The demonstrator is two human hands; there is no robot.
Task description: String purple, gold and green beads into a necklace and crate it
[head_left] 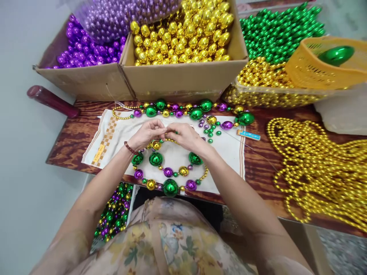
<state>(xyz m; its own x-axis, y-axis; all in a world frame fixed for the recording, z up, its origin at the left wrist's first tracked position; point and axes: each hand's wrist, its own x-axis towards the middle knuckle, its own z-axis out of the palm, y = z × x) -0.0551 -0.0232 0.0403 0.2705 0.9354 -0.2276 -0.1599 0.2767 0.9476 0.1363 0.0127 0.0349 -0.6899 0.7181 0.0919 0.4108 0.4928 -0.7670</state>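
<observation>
My left hand (149, 133) and my right hand (183, 135) meet over a white towel (223, 160), fingertips pinched together. What lies between them is too small to make out. Beneath them a bead necklace (170, 187) of green, purple and gold balls lies in loops on the towel. Behind my hands stretches another strand of beads (196, 113), with a thin cord at its left end. Just right of my right hand are several loose small green and purple beads (210, 134). A blue-and-orange utility knife (249, 135) lies at the towel's right edge.
Cardboard boxes (183, 78) of purple and gold beads stand at the back. A yellow basket (312, 72) sits on gold beads at the right, near green ones. Gold bead strands (321, 172) cover the table's right side. A dark red bottle (53, 101) lies at the left.
</observation>
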